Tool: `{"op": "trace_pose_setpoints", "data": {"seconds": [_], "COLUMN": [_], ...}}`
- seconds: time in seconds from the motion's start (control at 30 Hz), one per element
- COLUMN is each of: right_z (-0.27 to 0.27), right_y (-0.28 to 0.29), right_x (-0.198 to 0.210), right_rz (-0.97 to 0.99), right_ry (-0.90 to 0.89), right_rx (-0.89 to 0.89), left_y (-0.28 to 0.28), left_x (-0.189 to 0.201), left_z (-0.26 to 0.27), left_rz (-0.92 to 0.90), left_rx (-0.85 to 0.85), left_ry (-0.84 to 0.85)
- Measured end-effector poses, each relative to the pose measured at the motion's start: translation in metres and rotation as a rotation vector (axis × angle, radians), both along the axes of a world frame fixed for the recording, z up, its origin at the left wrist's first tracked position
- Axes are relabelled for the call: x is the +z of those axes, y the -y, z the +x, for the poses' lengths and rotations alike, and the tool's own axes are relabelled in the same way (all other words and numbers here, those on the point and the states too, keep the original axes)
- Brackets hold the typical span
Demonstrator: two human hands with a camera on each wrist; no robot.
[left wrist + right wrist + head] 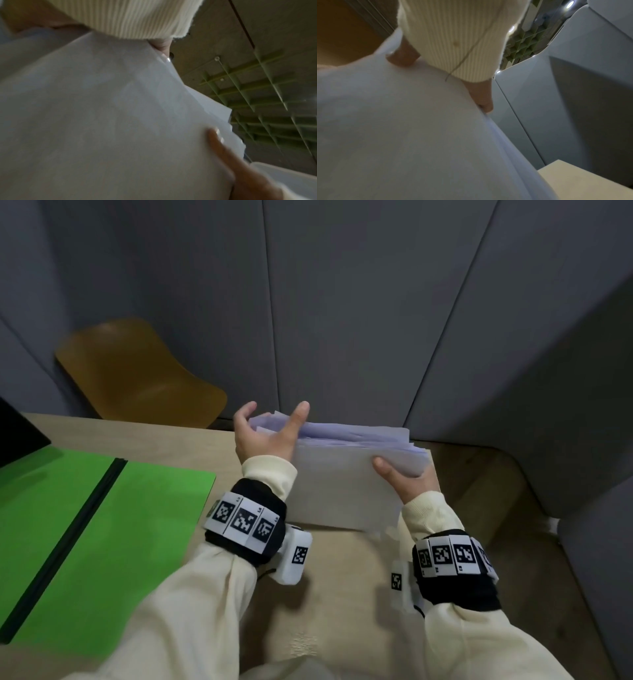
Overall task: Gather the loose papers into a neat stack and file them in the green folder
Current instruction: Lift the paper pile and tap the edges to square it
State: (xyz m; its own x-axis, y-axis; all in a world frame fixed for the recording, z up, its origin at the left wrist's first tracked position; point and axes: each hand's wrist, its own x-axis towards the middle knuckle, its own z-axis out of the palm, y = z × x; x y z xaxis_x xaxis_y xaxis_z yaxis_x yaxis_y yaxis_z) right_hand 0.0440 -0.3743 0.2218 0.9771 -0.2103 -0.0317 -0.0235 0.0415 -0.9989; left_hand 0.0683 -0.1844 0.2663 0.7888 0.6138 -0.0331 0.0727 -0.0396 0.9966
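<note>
Papers [346,474] stand on edge on the table [342,594], long axis running left to right, faces toward and away from the person, bottom edge on or just above the wood near the table's far right part. Top edges uneven, sheets fanned at the upper right corner; not yet a square stack. Right hand [407,477] grips the right end: thumb on the near face, fingers behind, out of sight in the head view; the right wrist view shows a thumb pressed into the near sheet [419,121] and another finger at the right edge. Left hand [267,433] at the upper left corner, fingers spread and mostly straight, palm toward the left edge, thumb up over the top; it looks to be patting or bracing that end, not clamping it. The left wrist view is blurred and shows little of the left fingers beyond the cuff. Folder [102,525] lies open and flat on the near left of the table, well apart from the papers, dark spine running near-left to far-right across the middle. So the target is left and nearer than the stack, on the left hand's side. Judgement: squaring is the step in hand; filing will need the upright stack tipped flat and carried leftward. Risk: loose top sheets may slip while only one end is gripped. Chair [137,371] beyond the table, far left.
</note>
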Motion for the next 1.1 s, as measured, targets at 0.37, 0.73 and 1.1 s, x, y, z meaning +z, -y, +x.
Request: {"op": "trace_pose_setpoints", "data": {"seconds": [0.37, 0.73, 1.1], "right_z": [0.000, 0.001, 0.011], "right_y": [-0.002, 0.005, 0.023], "right_x": [-0.011, 0.002, 0.021], "right_rz": [0.062, 0.058, 0.087], "right_ry": [-0.024, 0.035, 0.166], "right_rx": [-0.084, -0.031, 0.025], "left_y": [-0.020, -0.067, -0.043], "left_x": [-0.033, -0.077, -0.054], "left_z": [0.001, -0.008, -0.003], "left_rz": [0.049, 0.063, 0.087], "left_rx": [-0.493, -0.677, -0.421], "left_ry": [0.013, -0.252, -0.041]}}
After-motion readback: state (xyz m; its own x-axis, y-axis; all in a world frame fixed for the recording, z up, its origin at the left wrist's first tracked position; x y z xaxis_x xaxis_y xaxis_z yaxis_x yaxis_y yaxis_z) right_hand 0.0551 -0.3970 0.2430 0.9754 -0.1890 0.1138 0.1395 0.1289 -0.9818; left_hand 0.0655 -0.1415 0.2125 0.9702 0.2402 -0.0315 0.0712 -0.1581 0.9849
